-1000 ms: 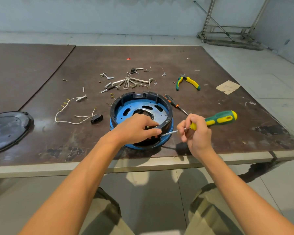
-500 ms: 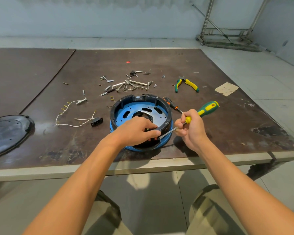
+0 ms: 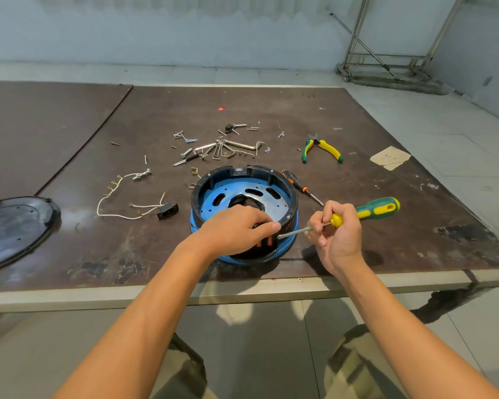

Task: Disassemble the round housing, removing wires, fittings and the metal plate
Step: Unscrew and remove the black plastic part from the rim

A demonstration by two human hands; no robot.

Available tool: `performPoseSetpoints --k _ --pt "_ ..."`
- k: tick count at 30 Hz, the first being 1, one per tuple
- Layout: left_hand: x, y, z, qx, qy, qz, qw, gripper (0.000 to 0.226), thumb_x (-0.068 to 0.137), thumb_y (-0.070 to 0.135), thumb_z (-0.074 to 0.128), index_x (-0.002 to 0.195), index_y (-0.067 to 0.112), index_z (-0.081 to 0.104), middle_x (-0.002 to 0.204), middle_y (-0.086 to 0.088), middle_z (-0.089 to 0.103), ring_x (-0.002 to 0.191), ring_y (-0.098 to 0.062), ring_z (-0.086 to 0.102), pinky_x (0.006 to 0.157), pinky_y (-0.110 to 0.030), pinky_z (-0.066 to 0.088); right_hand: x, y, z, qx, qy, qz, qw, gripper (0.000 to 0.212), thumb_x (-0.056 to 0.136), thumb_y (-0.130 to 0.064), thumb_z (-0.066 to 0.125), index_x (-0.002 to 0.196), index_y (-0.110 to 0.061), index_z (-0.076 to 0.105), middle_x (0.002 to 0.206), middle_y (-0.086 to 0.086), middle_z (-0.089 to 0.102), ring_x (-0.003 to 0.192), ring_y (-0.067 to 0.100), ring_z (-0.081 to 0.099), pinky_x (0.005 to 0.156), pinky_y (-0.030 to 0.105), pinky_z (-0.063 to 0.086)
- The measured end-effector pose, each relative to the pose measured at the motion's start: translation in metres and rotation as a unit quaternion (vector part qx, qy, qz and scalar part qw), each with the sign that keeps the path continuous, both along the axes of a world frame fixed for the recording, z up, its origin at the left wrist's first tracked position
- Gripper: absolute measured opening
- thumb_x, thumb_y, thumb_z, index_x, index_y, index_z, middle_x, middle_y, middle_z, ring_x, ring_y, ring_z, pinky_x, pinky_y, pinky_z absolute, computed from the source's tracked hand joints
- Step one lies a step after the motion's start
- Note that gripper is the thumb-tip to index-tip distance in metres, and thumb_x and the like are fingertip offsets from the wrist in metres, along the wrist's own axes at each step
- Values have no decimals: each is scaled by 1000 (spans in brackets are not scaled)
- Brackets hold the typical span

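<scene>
Housing half stripped near the worktop's front edge

On the worktop (image 3: 271, 110), the round housing (image 3: 244, 171) sits by the front edge with the metal plate (image 3: 213, 204) not yet out. My left hand (image 3: 234, 230) grips its near rim; my right hand (image 3: 339, 237) clasps the screwdriver (image 3: 376, 208), tip at the housing's wall. A freed wire harness (image 3: 167, 211) lies toward the left edge, loose screws (image 3: 186, 152) toward the back: about midway, I judge.
</scene>
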State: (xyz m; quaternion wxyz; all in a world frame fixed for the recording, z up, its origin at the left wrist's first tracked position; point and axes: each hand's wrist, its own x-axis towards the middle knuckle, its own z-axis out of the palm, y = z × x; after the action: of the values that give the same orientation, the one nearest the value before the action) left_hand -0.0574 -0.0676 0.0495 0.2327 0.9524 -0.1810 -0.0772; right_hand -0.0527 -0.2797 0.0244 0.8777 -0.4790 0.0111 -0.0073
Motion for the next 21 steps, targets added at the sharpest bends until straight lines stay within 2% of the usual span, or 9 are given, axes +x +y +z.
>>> performPoseSetpoints --k 9,17,21 --pt "2 1 -1 -11 2 1 1000 39 100 59 38 118 38 67 96 12 70 87 -4 62 80 -40 57 6 2 -11 57 53 12 997 38 92 -16 36 55 -17 39 48 3 38 33 11 25 34 19 25" --pt "0 -1 3 -3 14 0 1000 38 102 55 39 118 35 68 95 8 70 87 -8 63 81 -43 57 18 2 -5 44 112 49 992 36 93 -20 42 58 -18 42 50 -1 38 32 9 25 34 21 29" --pt "0 -2 3 9 14 5 1000 42 102 57 39 114 30 69 96 6 70 87 -11 64 81 -44 56 23 3 -2 48 153 60 985 35 93 -20 44 58 -18 44 50 -2 38 31 8 25 33 20 25"
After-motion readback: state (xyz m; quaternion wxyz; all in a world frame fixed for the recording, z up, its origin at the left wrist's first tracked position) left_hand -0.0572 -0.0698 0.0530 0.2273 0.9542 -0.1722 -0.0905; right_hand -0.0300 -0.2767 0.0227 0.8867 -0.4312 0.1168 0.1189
